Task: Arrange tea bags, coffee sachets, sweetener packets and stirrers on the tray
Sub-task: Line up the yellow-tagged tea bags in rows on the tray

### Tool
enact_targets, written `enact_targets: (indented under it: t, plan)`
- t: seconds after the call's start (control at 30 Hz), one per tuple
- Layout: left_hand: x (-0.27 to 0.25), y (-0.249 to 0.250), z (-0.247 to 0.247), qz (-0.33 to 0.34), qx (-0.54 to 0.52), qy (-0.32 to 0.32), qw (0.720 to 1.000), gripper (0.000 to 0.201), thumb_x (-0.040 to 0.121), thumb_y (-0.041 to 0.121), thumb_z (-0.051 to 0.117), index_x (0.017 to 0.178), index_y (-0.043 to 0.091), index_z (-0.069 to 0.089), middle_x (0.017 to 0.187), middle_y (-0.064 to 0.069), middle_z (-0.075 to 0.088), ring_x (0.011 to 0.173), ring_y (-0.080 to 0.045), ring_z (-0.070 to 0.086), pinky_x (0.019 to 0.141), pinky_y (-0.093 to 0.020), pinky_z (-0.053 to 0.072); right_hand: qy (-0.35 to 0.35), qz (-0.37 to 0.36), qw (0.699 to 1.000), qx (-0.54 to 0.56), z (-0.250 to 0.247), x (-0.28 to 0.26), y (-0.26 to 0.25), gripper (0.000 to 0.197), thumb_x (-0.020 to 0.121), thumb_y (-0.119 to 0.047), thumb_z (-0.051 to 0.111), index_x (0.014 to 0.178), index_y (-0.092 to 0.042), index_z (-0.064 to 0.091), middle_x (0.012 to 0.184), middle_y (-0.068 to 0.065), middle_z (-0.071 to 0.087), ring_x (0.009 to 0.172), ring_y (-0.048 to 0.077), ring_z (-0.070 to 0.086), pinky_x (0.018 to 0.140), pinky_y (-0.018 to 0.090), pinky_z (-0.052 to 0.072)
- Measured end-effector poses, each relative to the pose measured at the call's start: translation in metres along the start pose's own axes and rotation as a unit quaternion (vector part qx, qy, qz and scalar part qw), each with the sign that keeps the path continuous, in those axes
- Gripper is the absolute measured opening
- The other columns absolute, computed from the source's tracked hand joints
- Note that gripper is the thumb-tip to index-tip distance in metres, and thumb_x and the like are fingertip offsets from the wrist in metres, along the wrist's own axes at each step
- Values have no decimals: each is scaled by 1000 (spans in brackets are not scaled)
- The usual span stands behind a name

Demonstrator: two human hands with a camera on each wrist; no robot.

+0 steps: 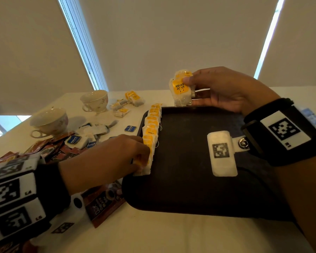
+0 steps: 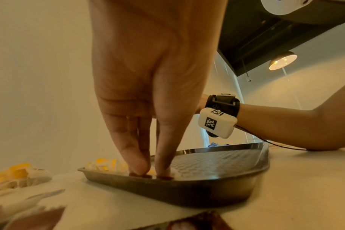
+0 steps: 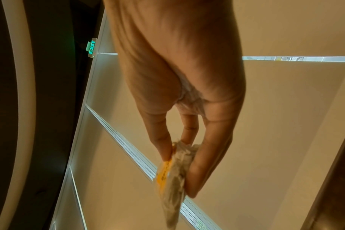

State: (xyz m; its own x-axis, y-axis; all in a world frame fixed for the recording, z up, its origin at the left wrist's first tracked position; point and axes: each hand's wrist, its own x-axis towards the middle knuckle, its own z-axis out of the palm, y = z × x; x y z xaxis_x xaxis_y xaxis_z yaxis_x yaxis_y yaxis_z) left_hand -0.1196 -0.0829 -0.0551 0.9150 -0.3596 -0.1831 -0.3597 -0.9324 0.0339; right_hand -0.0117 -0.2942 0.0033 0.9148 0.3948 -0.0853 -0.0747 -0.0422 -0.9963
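The head view looks forward and down from above the table (image 1: 171,234), tilted, with the dark tray (image 1: 190,161) filling the lower centre and both wrists entering from the lower corners. The left wrist view sits low, almost at table level, looking along the left hand (image 2: 152,77) at close range toward the tray's near rim (image 2: 167,188); the other forearm crosses its right side. The right wrist view looks along the right hand (image 3: 179,77) from very near, facing mostly window blinds; what lies beneath is probably out of frame. Head and left wrist views share the tray's left edge and its row of tea bags (image 1: 151,128).
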Motion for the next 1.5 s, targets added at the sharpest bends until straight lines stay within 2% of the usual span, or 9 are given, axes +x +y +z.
enact_targets:
  t: [0.17, 0.27, 0.37, 0.5, 0.77, 0.97, 1.2, 1.37, 1.5]
  plan:
    - [6, 0, -5, 2, 9, -37, 999, 22, 89, 28, 63, 110, 35, 62, 113, 18, 54, 100, 4, 52, 87, -13, 45, -5, -1, 1000, -1, -1, 0, -1, 10, 87, -14, 61, 96, -9, 60, 96, 6, 68, 77, 13, 69, 54, 22, 55]
    - [11, -2, -21, -25, -31, -45, 998, 21, 87, 32, 64, 108, 36, 63, 97, 25, 54, 87, 9, 53, 73, -3, 42, -23, 5, 1000, -17, 1, 0, 0, 8, 87, -13, 62, 94, -9, 61, 99, 7, 68, 81, 15, 69, 57, 24, 57]
    - [14, -4, -41, -52, -165, 101, 980, 18, 78, 39, 68, 95, 34, 63, 85, 17, 62, 79, -2, 64, 62, -15, 55, -53, 8, 997, -50, 3, 0, 2, 9, 85, -12, 63, 93, -9, 62, 104, 10, 68, 87, 18, 68, 66, 28, 59]
    - [29, -3, -60, -42, -330, 267, 905, 41, 66, 47, 65, 94, 18, 63, 83, 1, 68, 72, -6, 68, 51, -18, 54, -74, 3, 996, -58, 7, -1, 4, 4, 85, -10, 63, 88, -10, 61, 101, 10, 69, 86, 19, 68, 70, 30, 59]
    - [58, 5, -54, -33, -425, 283, 859, 17, 76, 18, 74, 85, 10, 62, 78, -3, 69, 69, -9, 70, 56, -18, 56, -76, 4, 996, -42, 15, -1, 6, 5, 85, -9, 62, 88, -8, 59, 89, 7, 67, 71, 14, 70, 57, 23, 57]
    - [45, -2, -63, -38, -451, 229, 862, 13, 76, 19, 72, 83, 12, 63, 81, -1, 71, 73, -8, 70, 62, -18, 56, -80, 15, 997, -19, 14, 0, 7, 5, 83, -10, 62, 87, -8, 59, 92, 9, 68, 80, 17, 71, 60, 25, 58]
    - [16, 1, -80, -26, -471, 197, 859, 25, 65, 23, 72, 87, 14, 63, 67, 3, 69, 59, -5, 63, 52, -16, 51, -48, 19, 998, -31, 13, 1, 5, 4, 83, -13, 64, 86, -11, 62, 103, 11, 68, 90, 19, 70, 64, 27, 58]
    - [6, -1, -56, -37, -391, 27, 919, 17, 77, 15, 71, 92, 17, 63, 71, 1, 71, 64, -11, 68, 54, -19, 53, -37, 25, 998, -44, 14, 0, 4, 9, 83, -14, 63, 92, -11, 62, 106, 9, 68, 87, 16, 71, 61, 23, 57]
    - [-4, -10, -37, -54, -329, -96, 938, 12, 78, 21, 72, 87, 22, 63, 72, 2, 71, 61, -5, 64, 51, -16, 49, -45, 32, 997, -46, 15, 1, 5, 9, 83, -14, 63, 91, -11, 62, 109, 10, 68, 90, 17, 70, 65, 26, 59]
